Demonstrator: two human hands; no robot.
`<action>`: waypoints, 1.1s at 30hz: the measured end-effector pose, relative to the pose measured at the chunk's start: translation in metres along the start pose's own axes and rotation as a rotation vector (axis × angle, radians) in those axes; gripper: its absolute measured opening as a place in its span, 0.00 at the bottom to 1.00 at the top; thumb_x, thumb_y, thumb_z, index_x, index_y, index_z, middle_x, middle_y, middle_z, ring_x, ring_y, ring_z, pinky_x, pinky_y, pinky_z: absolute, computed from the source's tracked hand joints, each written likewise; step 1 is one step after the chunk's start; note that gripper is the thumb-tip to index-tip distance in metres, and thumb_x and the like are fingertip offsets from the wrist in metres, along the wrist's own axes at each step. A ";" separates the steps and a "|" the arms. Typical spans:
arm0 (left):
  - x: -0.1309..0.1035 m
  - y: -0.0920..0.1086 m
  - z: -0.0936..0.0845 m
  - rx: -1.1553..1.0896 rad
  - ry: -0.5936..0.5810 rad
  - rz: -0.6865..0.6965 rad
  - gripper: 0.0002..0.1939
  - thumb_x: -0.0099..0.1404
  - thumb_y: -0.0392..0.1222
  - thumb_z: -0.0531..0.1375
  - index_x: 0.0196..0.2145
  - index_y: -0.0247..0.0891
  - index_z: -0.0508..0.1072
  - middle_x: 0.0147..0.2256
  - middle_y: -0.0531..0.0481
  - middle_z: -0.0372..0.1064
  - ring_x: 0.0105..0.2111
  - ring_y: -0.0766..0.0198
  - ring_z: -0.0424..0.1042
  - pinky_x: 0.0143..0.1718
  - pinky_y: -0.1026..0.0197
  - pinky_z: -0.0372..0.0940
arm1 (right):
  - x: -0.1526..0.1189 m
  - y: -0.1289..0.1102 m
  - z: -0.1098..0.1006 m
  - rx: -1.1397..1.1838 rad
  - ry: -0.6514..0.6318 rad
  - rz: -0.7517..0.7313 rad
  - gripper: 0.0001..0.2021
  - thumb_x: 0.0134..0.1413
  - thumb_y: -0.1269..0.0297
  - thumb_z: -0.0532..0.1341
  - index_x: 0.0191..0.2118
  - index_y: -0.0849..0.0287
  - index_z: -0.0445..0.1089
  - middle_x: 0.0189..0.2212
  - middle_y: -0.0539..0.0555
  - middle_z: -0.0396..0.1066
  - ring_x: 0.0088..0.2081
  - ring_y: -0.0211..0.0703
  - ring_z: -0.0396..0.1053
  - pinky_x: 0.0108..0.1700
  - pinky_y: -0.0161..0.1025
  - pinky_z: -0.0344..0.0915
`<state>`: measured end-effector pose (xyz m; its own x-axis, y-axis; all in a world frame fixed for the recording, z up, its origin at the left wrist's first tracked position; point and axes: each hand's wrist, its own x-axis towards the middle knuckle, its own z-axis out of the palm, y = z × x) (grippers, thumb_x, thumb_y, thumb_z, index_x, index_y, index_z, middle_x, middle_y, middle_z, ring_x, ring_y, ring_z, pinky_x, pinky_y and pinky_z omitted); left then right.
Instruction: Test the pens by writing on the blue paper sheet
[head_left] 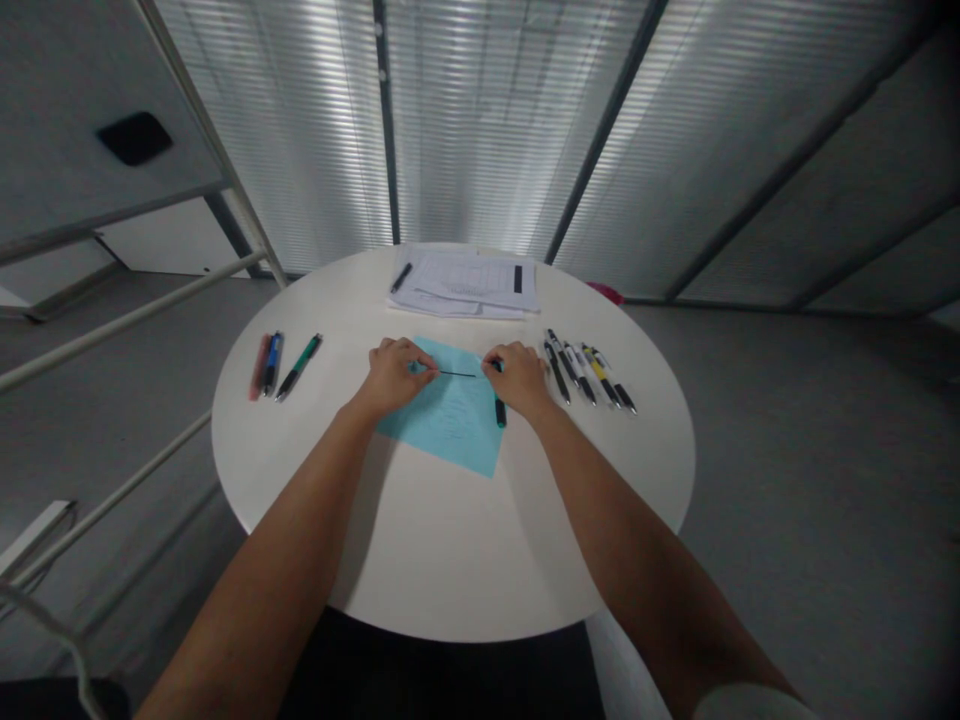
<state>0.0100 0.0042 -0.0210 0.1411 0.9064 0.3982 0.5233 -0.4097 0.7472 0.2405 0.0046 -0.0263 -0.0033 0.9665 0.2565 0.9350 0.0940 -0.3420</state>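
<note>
Over a light blue sheet [450,425] with faint writing, my left hand [399,374] pinches one end of a thin dark stick [457,374], perhaps a pen refill. My right hand [519,374] is closed at the sheet's upper right, its fingertips just past the stick's other end; what it pinches is too small to make out. Partly under my right hand lies a dark pen part with a teal edge [500,411], at the sheet's right edge.
Several pens [596,375] lie right of my right hand. On the left are a green pen [299,367], a blue pen [272,363] and a reddish one [259,367]. White papers [465,283] with a black pen [401,277] lie at the back of the round table [465,560].
</note>
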 end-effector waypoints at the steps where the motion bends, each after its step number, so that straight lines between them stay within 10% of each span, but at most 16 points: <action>1: 0.000 0.000 0.000 0.017 -0.011 -0.004 0.02 0.49 0.41 0.69 0.24 0.45 0.80 0.34 0.44 0.74 0.43 0.48 0.64 0.54 0.45 0.53 | 0.000 0.000 0.000 0.004 0.000 0.001 0.07 0.58 0.61 0.60 0.38 0.52 0.75 0.43 0.57 0.70 0.48 0.54 0.63 0.47 0.48 0.57; 12: -0.002 -0.004 0.004 0.053 -0.066 -0.032 0.02 0.51 0.40 0.66 0.26 0.44 0.80 0.34 0.43 0.72 0.44 0.47 0.63 0.54 0.43 0.53 | 0.000 0.000 0.000 0.013 0.004 0.005 0.07 0.58 0.61 0.60 0.39 0.52 0.76 0.42 0.57 0.70 0.48 0.53 0.63 0.47 0.48 0.56; 23: 0.012 -0.013 -0.007 -0.785 0.377 -0.357 0.07 0.50 0.41 0.61 0.27 0.38 0.77 0.25 0.51 0.64 0.24 0.68 0.59 0.26 0.64 0.57 | 0.007 0.009 0.004 0.242 0.097 0.068 0.10 0.59 0.61 0.56 0.39 0.56 0.74 0.41 0.56 0.72 0.42 0.47 0.68 0.48 0.45 0.61; 33: 0.016 -0.017 -0.020 -1.342 0.375 -0.645 0.10 0.47 0.39 0.59 0.30 0.37 0.72 0.23 0.51 0.63 0.22 0.68 0.63 0.25 0.64 0.62 | 0.024 0.038 0.020 0.691 0.284 0.284 0.12 0.50 0.60 0.56 0.37 0.59 0.70 0.32 0.53 0.72 0.35 0.43 0.69 0.41 0.40 0.64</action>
<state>-0.0132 0.0230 -0.0166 -0.1255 0.9678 -0.2184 -0.7385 0.0558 0.6720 0.2689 0.0362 -0.0515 0.3796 0.8866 0.2644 0.4549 0.0700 -0.8878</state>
